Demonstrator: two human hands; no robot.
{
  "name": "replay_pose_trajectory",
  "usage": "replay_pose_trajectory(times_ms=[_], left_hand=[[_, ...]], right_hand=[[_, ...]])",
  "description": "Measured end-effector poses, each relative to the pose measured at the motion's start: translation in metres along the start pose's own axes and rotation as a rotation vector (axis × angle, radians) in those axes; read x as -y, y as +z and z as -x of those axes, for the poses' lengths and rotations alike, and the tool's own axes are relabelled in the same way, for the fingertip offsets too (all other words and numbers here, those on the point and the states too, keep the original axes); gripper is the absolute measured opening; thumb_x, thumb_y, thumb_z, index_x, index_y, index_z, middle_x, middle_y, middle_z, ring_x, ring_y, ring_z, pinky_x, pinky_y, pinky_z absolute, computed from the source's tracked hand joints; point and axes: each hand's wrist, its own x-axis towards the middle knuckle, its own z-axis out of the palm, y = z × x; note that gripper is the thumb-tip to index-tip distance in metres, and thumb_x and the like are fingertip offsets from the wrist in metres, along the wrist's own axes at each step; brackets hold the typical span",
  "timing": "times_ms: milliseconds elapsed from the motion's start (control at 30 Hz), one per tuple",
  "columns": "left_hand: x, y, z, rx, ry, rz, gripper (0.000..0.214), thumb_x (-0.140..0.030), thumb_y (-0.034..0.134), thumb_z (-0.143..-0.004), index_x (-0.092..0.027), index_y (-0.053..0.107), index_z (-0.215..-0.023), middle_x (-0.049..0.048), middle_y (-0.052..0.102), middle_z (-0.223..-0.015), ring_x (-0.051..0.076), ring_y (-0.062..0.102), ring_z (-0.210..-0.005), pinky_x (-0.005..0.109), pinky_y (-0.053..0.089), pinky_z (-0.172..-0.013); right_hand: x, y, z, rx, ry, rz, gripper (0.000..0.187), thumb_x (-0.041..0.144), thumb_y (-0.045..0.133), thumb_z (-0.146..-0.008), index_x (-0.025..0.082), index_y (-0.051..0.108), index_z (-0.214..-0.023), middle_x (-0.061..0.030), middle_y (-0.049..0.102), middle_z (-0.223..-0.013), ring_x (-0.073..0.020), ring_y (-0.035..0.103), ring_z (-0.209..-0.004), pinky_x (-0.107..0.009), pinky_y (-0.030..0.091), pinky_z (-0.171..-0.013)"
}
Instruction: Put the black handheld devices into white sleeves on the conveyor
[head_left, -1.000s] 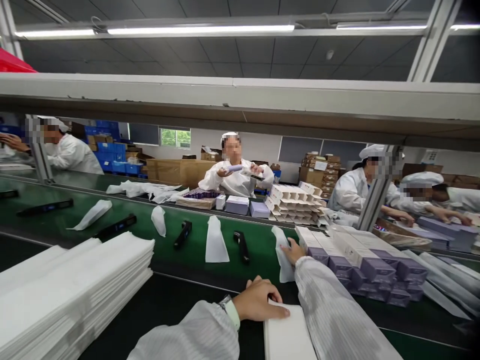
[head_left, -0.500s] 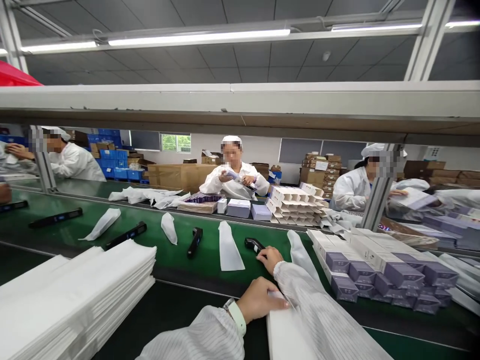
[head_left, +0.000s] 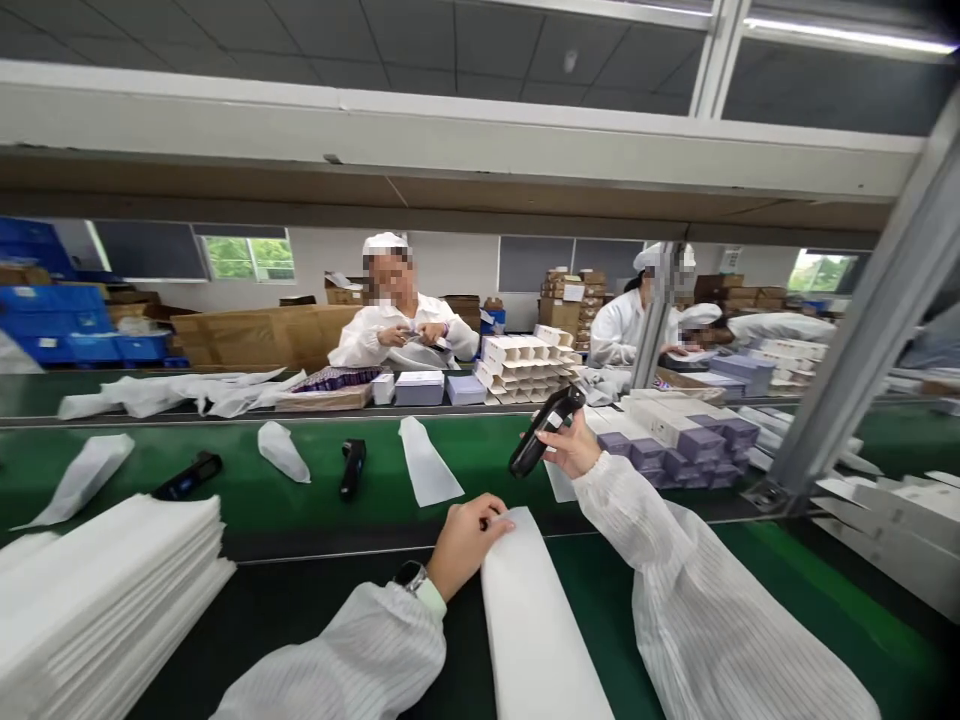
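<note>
My right hand [head_left: 576,446] holds a black handheld device [head_left: 541,440] with a rounded head, lifted above the green belt and tilted. My left hand [head_left: 463,540], wearing a watch at the wrist, pinches the top end of a long flat white sleeve [head_left: 536,610] in front of me. Left of that hand lies a thick stack of similar white sleeves [head_left: 112,600]. On the belt rest another black device [head_left: 352,468], a further black device [head_left: 187,476] and several white wrapped pieces, such as one white sleeve [head_left: 429,462] just beyond my left hand.
Purple-and-white boxes [head_left: 664,440] are stacked right of my right hand. A metal post [head_left: 862,290] slants up at the right, by white cartons [head_left: 900,530]. A shelf [head_left: 450,135] crosses overhead. Across the belt sits a co-worker [head_left: 405,325] behind open white cartons [head_left: 525,368].
My right hand has picked the black device up off the belt and raised it. My left hand stays at the white sleeve's end, more of which now shows. The view has turned right.
</note>
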Motion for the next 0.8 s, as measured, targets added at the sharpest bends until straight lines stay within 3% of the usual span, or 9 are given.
replay_pose_trajectory(times_ms=[100, 167, 233, 400, 567, 667, 800], left_hand=[[-0.004, 0.0, 0.004, 0.017, 0.187, -0.143, 0.014, -0.029, 0.046, -0.077, -0.021, 0.057, -0.074, 0.0008, 0.059, -0.083, 0.017, 0.05, -0.082, 0.028, 0.039, -0.072], [-0.005, 0.001, 0.007, -0.018, 0.335, -0.314, 0.012, -0.026, 0.046, -0.078, -0.022, 0.057, -0.074, 0.0027, 0.054, -0.101, 0.02, 0.044, -0.097, 0.033, 0.037, -0.08], [-0.006, 0.001, 0.008, -0.057, 0.399, -0.448, 0.011, -0.026, 0.048, -0.077, -0.021, 0.056, -0.072, 0.0039, 0.049, -0.108, 0.022, 0.04, -0.102, 0.037, 0.037, -0.082], [-0.006, -0.001, 0.006, -0.093, 0.386, -0.503, 0.014, -0.028, 0.053, -0.074, -0.019, 0.054, -0.063, 0.0039, 0.048, -0.102, 0.022, 0.041, -0.1, 0.037, 0.038, -0.08], [-0.013, -0.005, 0.003, -0.104, 0.284, -0.38, 0.025, -0.036, 0.06, -0.067, -0.018, 0.051, -0.053, 0.003, 0.047, -0.098, 0.022, 0.04, -0.099, 0.037, 0.036, -0.083], [-0.022, -0.008, 0.001, -0.109, 0.194, -0.278, 0.03, -0.04, 0.063, -0.063, -0.017, 0.049, -0.049, 0.0025, 0.047, -0.096, 0.022, 0.039, -0.098, 0.037, 0.036, -0.084], [-0.037, -0.017, -0.005, -0.182, 0.069, -0.169, 0.03, -0.042, 0.06, -0.064, -0.018, 0.05, -0.051, 0.0022, 0.045, -0.098, 0.022, 0.038, -0.099, 0.037, 0.034, -0.085]], right_hand=[[0.009, 0.001, 0.016, 0.033, 0.049, 0.059, 0.086, 0.021, 0.072, -0.05, 0.04, 0.018, -0.115, 0.005, 0.053, -0.077, -0.0202, 0.062, -0.065, -0.039, 0.05, -0.055], [0.009, 0.003, 0.02, 0.043, 0.074, 0.086, 0.085, 0.023, 0.071, -0.051, 0.039, 0.018, -0.116, 0.0047, 0.052, -0.077, -0.0202, 0.062, -0.063, -0.04, 0.05, -0.055], [0.006, 0.005, 0.022, 0.066, 0.094, 0.12, 0.087, 0.024, 0.071, -0.051, 0.039, 0.016, -0.117, 0.0042, 0.051, -0.077, -0.021, 0.062, -0.063, -0.04, 0.051, -0.055], [-0.009, 0.009, 0.022, 0.123, 0.131, 0.201, 0.089, 0.028, 0.07, -0.052, 0.039, 0.013, -0.119, 0.0031, 0.052, -0.079, -0.0219, 0.062, -0.061, -0.04, 0.05, -0.051], [-0.015, 0.012, 0.023, 0.109, 0.181, 0.312, 0.076, 0.036, 0.066, -0.057, 0.033, 0.02, -0.117, 0.002, 0.055, -0.073, -0.0176, 0.059, -0.055, -0.03, 0.047, -0.041], [-0.013, 0.015, 0.023, 0.14, 0.212, 0.349, 0.057, 0.043, 0.063, -0.06, 0.029, 0.033, -0.107, 0.0038, 0.054, -0.064, -0.0128, 0.054, -0.047, -0.023, 0.042, -0.038], [-0.015, 0.017, 0.024, 0.294, 0.263, 0.387, 0.036, 0.05, 0.057, -0.063, 0.021, 0.047, -0.081, 0.0062, 0.049, -0.053, -0.0046, 0.042, -0.039, -0.015, 0.033, -0.038]])
